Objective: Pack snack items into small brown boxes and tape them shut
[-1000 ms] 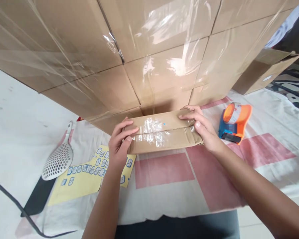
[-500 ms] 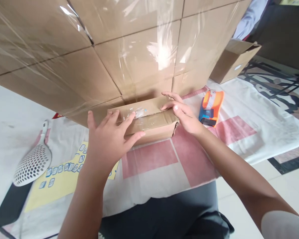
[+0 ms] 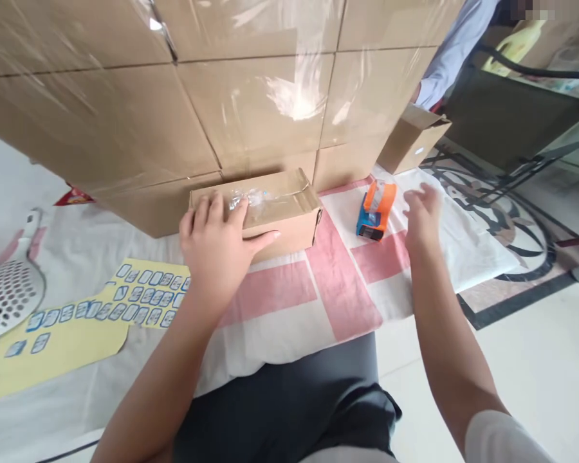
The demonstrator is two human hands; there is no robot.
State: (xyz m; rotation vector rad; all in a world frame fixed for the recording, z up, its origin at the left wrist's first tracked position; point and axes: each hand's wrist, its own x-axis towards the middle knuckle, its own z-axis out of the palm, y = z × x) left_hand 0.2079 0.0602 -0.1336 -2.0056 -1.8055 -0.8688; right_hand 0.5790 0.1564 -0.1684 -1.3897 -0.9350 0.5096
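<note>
My left hand [image 3: 218,241] presses down on a small brown cardboard box [image 3: 285,218], its fingers over the top near the left end and its thumb along the front face. The flaps lie down, with a crumpled bit of clear tape [image 3: 248,199] on top. My right hand [image 3: 422,215] is in the air over the right part of the table, fingers apart and slightly bent, holding nothing. Just left of it, an orange and blue tape dispenser [image 3: 376,209] sits on the cloth, apart from the hand.
A wall of large cartons [image 3: 255,103] under clear film stands behind the box. Yellow sticker sheets [image 3: 91,337] and a white slotted skimmer [image 3: 14,289] lie left. Another carton [image 3: 412,138] stands at the back right, near a person's sleeve [image 3: 456,58].
My right hand has left the box and moved right, past the tape dispenser. The left hand stays on the box. More of the box top shows, and the view has shifted.
</note>
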